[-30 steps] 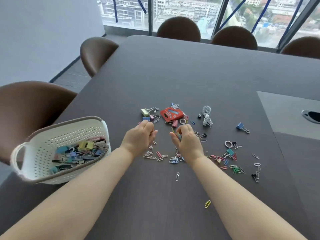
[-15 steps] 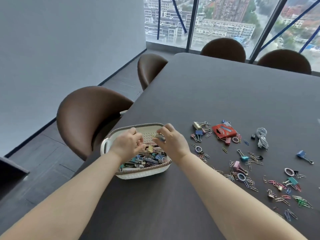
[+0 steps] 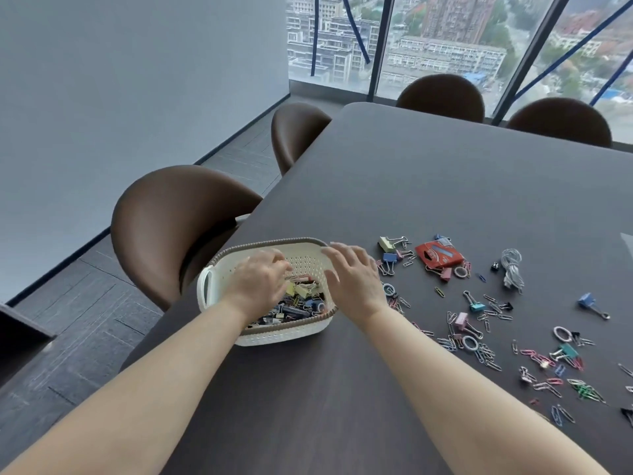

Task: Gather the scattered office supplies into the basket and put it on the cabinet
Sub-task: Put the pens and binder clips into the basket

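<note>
hovering over the basket [image 3: 310, 261], left hand [image 3: 257, 283] and right hand [image 3: 354, 276] spread empty.

Both hands over the white perforated basket [image 3: 219, 281] at the near-left edge of the dark table [image 3: 428, 186]: left hand [image 3: 257, 284] palm down, fingers spread, above the binder clips [image 3: 301, 296] piled inside; right hand [image 3: 354, 281] spread flat above the basket's right rim, holding nothing visible. Right of the basket, loose on the table: paper clips [image 3: 486, 354], coloured binder clips, a red packet [image 3: 438, 255], a coiled white cable [image 3: 512, 269]. Brown chair [image 3: 171, 214] just behind the basket.
</note>
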`<control>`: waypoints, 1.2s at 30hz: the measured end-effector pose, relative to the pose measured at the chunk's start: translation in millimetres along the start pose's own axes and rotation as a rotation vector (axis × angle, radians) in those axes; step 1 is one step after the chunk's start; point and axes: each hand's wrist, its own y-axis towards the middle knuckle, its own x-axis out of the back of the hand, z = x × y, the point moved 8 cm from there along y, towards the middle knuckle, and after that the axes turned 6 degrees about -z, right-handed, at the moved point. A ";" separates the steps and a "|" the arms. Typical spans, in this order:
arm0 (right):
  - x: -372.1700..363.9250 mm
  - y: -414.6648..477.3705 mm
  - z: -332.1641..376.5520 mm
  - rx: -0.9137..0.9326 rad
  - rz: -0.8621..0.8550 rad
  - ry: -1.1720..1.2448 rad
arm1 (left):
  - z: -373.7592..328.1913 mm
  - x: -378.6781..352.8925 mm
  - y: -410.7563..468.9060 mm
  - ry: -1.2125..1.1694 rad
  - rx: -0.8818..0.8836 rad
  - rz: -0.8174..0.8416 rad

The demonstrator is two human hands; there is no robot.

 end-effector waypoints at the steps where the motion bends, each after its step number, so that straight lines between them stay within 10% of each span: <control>1: 9.1 -4.4 -10.8 -0.031 -0.033 -0.011 | -9.3 -1.4 3.6 0.002 -0.007 -0.018; 9: 70.7 -92.9 -156.8 -0.385 -0.126 -0.115 | -149.4 -50.7 26.0 -0.091 -0.322 -0.080; 19: 77.9 -263.2 -300.7 -0.820 0.287 -0.330 | -207.2 -215.0 -29.6 0.136 -0.040 0.733; 27: 55.8 -299.9 -305.3 -0.696 0.362 -0.355 | -275.5 -243.0 -23.0 0.044 -0.254 0.700; 36: 85.3 -278.1 -370.1 -0.974 0.241 -0.425 | -300.7 -263.0 12.3 0.078 -0.273 0.627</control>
